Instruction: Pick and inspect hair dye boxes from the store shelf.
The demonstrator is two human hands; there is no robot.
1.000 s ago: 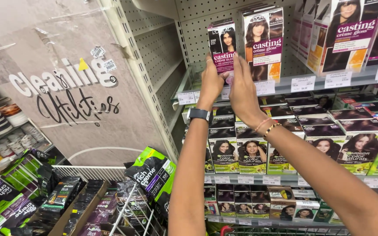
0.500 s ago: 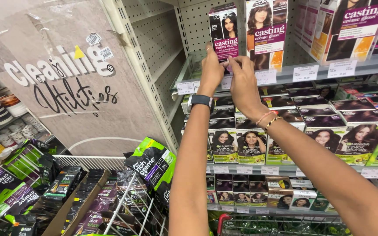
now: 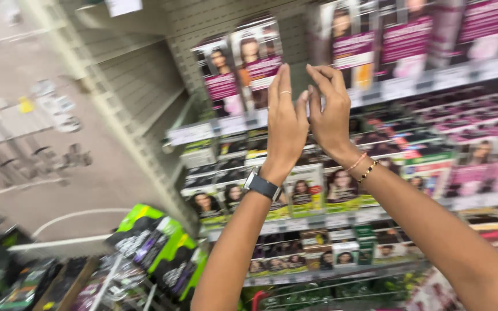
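Note:
Both my arms reach up toward a shop shelf of hair dye boxes. My left hand point(image 3: 286, 124), with a ring and a dark wristwatch, is raised with fingers straight and holds nothing. My right hand point(image 3: 331, 112), with bead bracelets at the wrist, is beside it, fingers apart and empty. Just beyond the fingertips two purple-and-white hair dye boxes point(image 3: 243, 72) stand side by side on the top shelf point(image 3: 203, 131). Neither hand touches them. The picture is blurred by motion.
More dye boxes point(image 3: 427, 40) fill the top shelf to the right, and rows of boxes point(image 3: 312, 193) fill lower shelves. A wire cart point(image 3: 145, 253) at lower left holds green and black boxes. A grey end panel point(image 3: 59, 132) stands left.
Both hands have let go of the dye box they were setting on the top shelf and drawn back from it. The view has swung right and blurred.

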